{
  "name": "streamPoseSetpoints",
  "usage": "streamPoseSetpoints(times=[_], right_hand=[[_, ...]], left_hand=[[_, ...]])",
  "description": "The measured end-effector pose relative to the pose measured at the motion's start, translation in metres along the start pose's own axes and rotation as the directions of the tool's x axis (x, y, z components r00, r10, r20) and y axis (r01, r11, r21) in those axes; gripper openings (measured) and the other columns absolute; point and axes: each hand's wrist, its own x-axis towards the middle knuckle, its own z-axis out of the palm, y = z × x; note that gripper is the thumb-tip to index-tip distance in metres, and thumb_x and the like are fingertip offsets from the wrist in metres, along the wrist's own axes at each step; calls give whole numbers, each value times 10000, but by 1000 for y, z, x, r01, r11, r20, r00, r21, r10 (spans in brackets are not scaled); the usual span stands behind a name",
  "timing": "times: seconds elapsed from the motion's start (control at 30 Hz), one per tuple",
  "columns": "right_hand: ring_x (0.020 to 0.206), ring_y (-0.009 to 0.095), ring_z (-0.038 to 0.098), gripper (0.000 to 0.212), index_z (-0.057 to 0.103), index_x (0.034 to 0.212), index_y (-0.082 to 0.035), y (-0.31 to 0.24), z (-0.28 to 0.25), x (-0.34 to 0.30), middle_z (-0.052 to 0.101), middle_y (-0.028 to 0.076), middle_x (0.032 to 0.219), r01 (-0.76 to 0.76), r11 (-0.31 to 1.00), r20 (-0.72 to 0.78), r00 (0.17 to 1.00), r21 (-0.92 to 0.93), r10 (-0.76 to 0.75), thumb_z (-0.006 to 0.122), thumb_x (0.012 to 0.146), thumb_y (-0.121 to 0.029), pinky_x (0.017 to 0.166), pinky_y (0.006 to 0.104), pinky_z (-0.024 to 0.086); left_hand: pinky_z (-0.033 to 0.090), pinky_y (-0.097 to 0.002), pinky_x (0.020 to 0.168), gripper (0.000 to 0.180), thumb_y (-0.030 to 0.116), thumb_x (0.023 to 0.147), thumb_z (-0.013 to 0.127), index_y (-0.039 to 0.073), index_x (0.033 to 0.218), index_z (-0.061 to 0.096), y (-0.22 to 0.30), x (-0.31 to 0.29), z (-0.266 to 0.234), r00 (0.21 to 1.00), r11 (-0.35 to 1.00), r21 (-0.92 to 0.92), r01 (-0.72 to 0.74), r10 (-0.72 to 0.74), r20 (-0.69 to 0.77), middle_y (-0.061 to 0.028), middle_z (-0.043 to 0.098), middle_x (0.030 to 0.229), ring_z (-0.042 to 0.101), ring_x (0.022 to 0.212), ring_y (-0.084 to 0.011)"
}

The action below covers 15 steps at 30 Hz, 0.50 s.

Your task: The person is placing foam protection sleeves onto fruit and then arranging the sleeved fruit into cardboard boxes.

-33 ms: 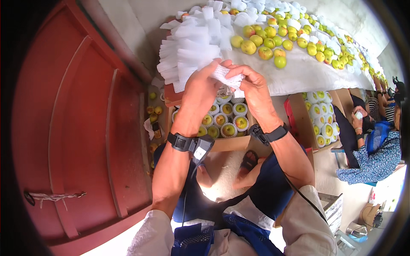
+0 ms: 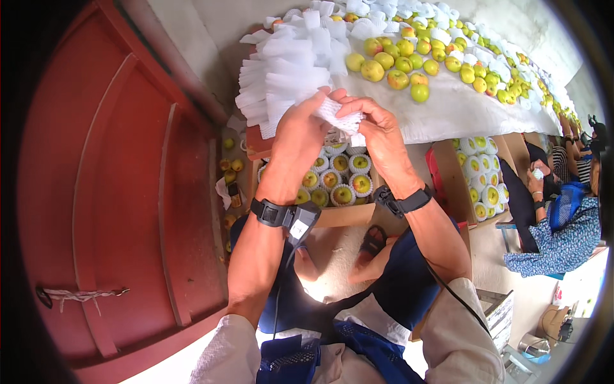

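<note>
Both my hands are raised over the near edge of the table, closed on one white foam net sleeve (image 2: pixel 338 115). My left hand (image 2: pixel 306 123) grips its left end, and my right hand (image 2: pixel 378 123) pinches the right end with thumb and fingers. Whether any fruit is inside the sleeve cannot be made out. Just beyond my left hand lies a large heap of flat white foam sleeves (image 2: pixel 288 70). Loose yellow-green apples (image 2: pixel 398 79) rest on the white-covered table past my right hand. Below my hands, a cardboard box (image 2: pixel 345 216) holds several apples in foam nets (image 2: pixel 343 194).
A second box of netted apples (image 2: pixel 490 192) stands to the right. Beyond it sits a person in a blue patterned top (image 2: pixel 563 233), a white foam-netted thing in hand. A red door (image 2: pixel 121 192) fills the left side. Some loose apples (image 2: pixel 230 168) lie by the door.
</note>
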Motion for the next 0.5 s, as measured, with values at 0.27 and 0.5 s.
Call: streamPoseSetpoints(times=[0.27,0.5], right_hand=[[1088,170,580,407,569,1293,10,-26,-6,3,625,102,1212,-369,907,54,929,203,366,619,976,-241,955,328,440],[1059,124,577,378,615,1253,-2,-23,8,-6,641,53,1146,-304,953,200,933,-9,300,667,968,-243,932,291,442]], left_hand=[[499,-460,1003,493,204,950,575,-16,1375,456,15,-7,4,991,978,173,-116,102,83,-200,558,1379,582,1204,-303],[560,-379,799,472,288,967,607,11,1340,524,13,-11,11,993,974,223,-35,9,119,-160,625,1306,636,1065,-225]])
